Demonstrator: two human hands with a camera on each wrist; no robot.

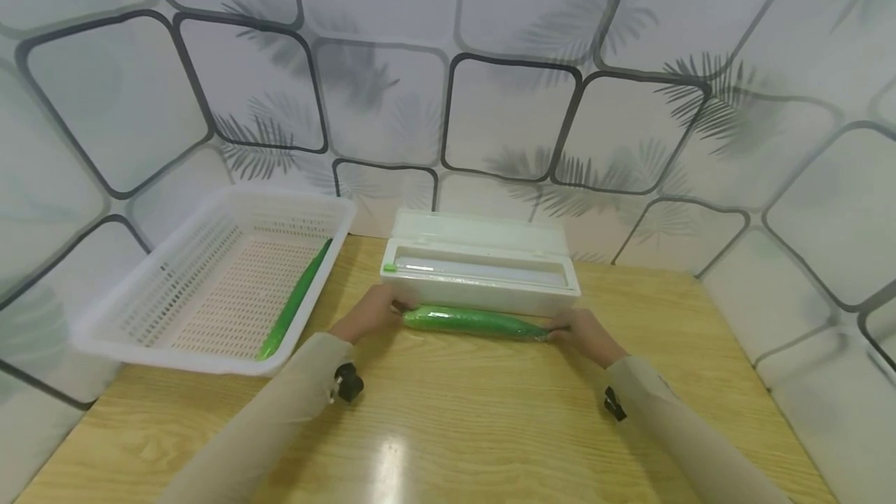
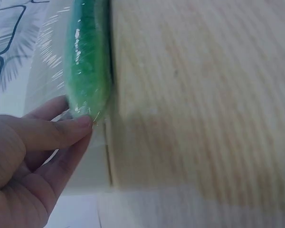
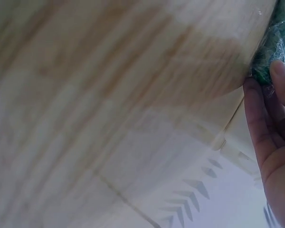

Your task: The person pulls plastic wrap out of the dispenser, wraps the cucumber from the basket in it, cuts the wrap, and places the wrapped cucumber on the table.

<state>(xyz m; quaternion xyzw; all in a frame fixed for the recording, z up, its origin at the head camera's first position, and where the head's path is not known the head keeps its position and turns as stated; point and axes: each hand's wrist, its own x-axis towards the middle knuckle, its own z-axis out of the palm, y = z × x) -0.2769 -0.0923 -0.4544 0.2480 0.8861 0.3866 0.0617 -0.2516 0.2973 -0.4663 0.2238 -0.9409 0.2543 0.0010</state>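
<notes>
Seen from the head, the wrapped cucumber (image 1: 476,322) lies crosswise between the two hands, just in front of a long white box (image 1: 483,298) with its lid raised; the left hand (image 1: 372,313) has one end and the right hand (image 1: 588,335) the other, leaving the middle free of fingers; whether it rests on the wooden table (image 1: 448,426) or hangs slightly above, I can't tell from here; I'd guess it is fairly light, firm and stiff along its length, though liable to snap if bent hard; the clear film probably makes its sides slick, so two hands at the ends look a sensible hold; a second cucumber (image 1: 297,298) lies in the white basket (image 1: 189,364), off beyond the left forearm.

In the left wrist view, thumb and fingers make a narrow pinch at the very tip; the cucumber runs straight away from the fingertips, its film glossy; that film looks thin and soft, and might tear under a sharp nail.

In the right wrist view, only the other end shows, in the upper corner, right at the fingertips; thumb and fingers pinch it there, where the film is crumpled; those folds should give a surer purchase than the smooth sides, while a harder squeeze could bruise the tip.
</notes>
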